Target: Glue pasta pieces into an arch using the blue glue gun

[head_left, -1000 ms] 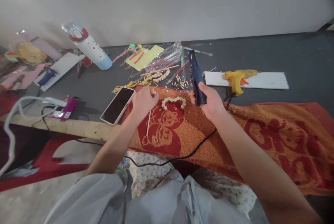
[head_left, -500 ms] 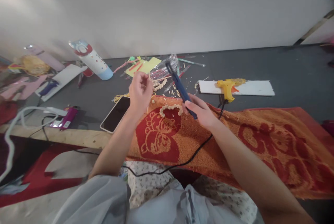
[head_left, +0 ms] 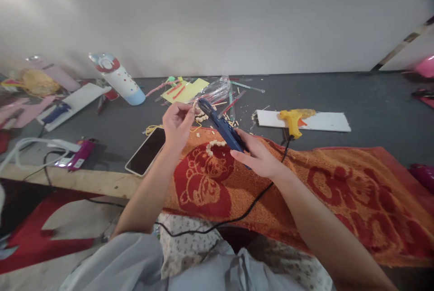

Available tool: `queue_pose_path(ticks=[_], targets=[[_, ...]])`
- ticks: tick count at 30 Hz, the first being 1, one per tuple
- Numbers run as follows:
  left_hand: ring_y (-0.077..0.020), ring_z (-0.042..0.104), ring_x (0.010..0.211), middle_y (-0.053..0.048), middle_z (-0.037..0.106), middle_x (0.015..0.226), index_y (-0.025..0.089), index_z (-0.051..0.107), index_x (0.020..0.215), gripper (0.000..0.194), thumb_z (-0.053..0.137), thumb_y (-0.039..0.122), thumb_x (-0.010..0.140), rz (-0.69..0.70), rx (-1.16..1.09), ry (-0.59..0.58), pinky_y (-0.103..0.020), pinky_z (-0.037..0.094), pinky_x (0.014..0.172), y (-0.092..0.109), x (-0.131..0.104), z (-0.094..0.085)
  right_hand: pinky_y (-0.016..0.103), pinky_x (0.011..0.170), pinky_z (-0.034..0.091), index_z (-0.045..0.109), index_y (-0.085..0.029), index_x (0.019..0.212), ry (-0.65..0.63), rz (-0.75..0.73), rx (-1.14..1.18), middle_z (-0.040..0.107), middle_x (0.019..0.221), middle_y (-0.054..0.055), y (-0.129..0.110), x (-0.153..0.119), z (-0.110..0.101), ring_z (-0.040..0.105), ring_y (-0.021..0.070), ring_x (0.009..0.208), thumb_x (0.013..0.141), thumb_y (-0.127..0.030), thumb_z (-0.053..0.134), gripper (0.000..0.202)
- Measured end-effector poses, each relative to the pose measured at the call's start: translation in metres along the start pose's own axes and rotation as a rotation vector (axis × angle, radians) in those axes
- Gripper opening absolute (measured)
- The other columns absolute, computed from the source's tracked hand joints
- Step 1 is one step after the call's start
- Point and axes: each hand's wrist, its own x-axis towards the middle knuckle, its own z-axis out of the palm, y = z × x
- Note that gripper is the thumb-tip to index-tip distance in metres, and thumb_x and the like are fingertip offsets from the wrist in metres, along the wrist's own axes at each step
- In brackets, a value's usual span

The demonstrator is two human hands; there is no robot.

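My left hand [head_left: 178, 124] is closed in a pinch on a thin pale stick [head_left: 194, 105], mostly covered by the fingertips. My right hand [head_left: 256, 153] grips a pair of blue-handled cutters [head_left: 225, 129], their dark jaws beside the stick's end; whether they touch it I cannot tell. Below the cutters, a curved row of small pale pieces [head_left: 213, 147] lies on an orange and red towel [head_left: 257, 187]. More short pale pieces [head_left: 236, 124] are scattered on the dark table behind.
A yellow glue gun [head_left: 292, 121] rests on a white board [head_left: 330, 121] at right, its black cord crossing the towel. A phone [head_left: 145, 152], a spotted bottle [head_left: 120, 78] and a purple power strip [head_left: 76, 154] are at left. Yellow paper [head_left: 195, 88] and clear plastic [head_left: 217, 88] lie behind.
The cutters have moved left and down, bringing their jaws close to my left fingertips. My left hand has shifted slightly left and down. The view has turned a little.
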Motion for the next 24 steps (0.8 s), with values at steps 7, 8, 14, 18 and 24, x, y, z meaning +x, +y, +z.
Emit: queue_pose_path(ticks=[7,8,14,18,24], targets=[[-0.0097,0.053,0.054,0.002,0.056,0.059,0.022,0.051,0.068,0.019,0.063,0.034,0.076,-0.039,0.004,-0.064,-0.023,0.040,0.049,-0.0021,-0.0013,0.0012,0.048,0.098,0.047,0.045,-0.021,0.135,-0.041,0.006,-0.047,0.062,0.125,0.015,-0.0011,-0.0023,0.0012,0.058,0.0331,0.117,0.090,-0.060,0.052,0.060],[-0.0091,0.051,0.051,0.002,0.054,0.057,0.022,0.051,0.067,0.019,0.063,0.034,0.075,-0.046,-0.007,-0.067,-0.023,0.039,0.047,-0.0023,-0.0013,0.0016,0.049,0.098,0.047,0.044,-0.021,0.136,-0.041,0.003,-0.056,0.062,0.125,0.016,-0.0011,-0.0023,0.0015,0.058,0.0335,0.116,0.090,-0.060,0.052,0.062],[-0.0058,0.040,0.044,0.005,0.048,0.051,0.020,0.053,0.062,0.014,0.066,0.025,0.064,-0.087,-0.055,-0.046,-0.021,0.033,0.043,0.0017,-0.0022,0.0036,0.049,0.096,0.047,0.042,-0.017,0.137,-0.057,0.000,-0.086,0.062,0.121,0.018,0.0003,-0.0020,0.0017,0.060,0.0337,0.112,0.089,-0.064,0.050,0.068],[-0.0057,0.041,0.044,0.005,0.049,0.051,0.020,0.053,0.060,0.010,0.062,0.022,0.063,-0.098,-0.028,-0.069,-0.021,0.033,0.044,0.0045,-0.0032,0.0035,0.048,0.097,0.047,0.045,-0.019,0.135,-0.063,0.000,-0.090,0.062,0.124,0.017,0.0018,-0.0020,0.0007,0.060,0.0326,0.114,0.089,-0.064,0.049,0.065],[-0.0059,0.040,0.043,0.005,0.048,0.049,0.020,0.054,0.059,0.005,0.058,0.020,0.061,-0.141,0.013,-0.074,-0.021,0.031,0.043,0.0033,-0.0034,0.0022,0.049,0.102,0.045,0.045,-0.018,0.137,-0.052,0.009,-0.080,0.061,0.130,0.018,0.0045,-0.0020,0.0012,0.059,0.0330,0.119,0.090,-0.062,0.049,0.064]])
